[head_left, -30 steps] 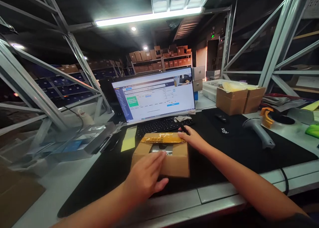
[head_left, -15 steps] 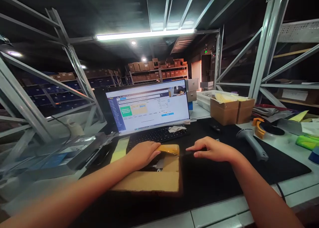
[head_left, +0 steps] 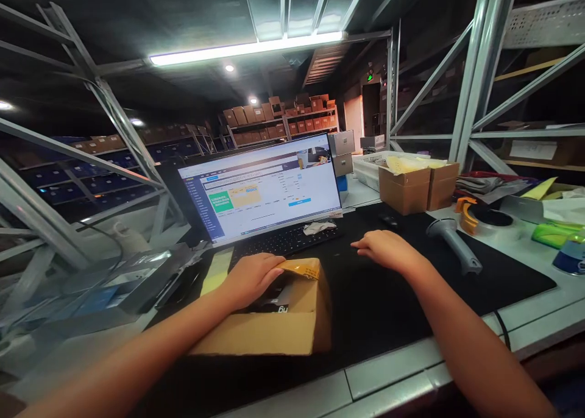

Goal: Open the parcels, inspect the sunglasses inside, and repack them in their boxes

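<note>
Black mat; left hand over carton flap, grip unclear; right hand half-curled near mouse.

A tube light glows beneath a dark ceiling, with box-laden shelves beyond grey metal frames.

I can read "ng" on the dark item in my open carton; the lines on my monitor are too small to make out.
</note>
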`<state>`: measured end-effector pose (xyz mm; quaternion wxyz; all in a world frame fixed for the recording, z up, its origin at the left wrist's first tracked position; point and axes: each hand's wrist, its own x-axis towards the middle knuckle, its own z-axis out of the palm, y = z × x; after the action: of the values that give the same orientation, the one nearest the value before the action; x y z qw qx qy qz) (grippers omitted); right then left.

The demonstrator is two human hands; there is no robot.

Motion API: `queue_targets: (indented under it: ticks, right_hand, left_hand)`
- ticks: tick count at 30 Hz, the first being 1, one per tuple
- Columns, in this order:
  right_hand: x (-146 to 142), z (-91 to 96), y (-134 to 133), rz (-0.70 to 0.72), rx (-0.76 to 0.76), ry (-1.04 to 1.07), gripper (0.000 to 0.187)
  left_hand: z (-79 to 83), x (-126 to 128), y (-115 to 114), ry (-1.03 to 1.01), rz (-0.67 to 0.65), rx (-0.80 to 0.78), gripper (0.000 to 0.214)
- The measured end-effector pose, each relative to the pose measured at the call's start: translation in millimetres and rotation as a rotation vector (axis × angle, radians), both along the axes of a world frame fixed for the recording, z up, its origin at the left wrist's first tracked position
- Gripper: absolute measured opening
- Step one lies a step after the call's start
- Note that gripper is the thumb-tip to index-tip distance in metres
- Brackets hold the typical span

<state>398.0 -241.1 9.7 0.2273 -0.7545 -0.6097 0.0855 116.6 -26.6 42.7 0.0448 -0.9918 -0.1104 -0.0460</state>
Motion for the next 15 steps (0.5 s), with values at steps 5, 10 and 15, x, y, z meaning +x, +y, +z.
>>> queue_targets:
  ticks: [5, 10, 15]
  right_hand:
    - [-4, 7.9, -2, 0.156, 0.059, 0.021, 0.035]
    - [-33, 16.6, -9, 0.436, 0.102, -0.049, 0.031]
    - [-35, 13.1, -6, 0.257, 0.079, -0.101, 0.028]
  left_hand:
    - [0.0, 1, 0, -0.007, -0.002, 0.009, 0.055]
    - [0.6, 4, -1, -0.007, -0.009, 0.003, 0.054]
    - [1.6, 8, -1, -0.016, 0.001, -0.013, 0.052]
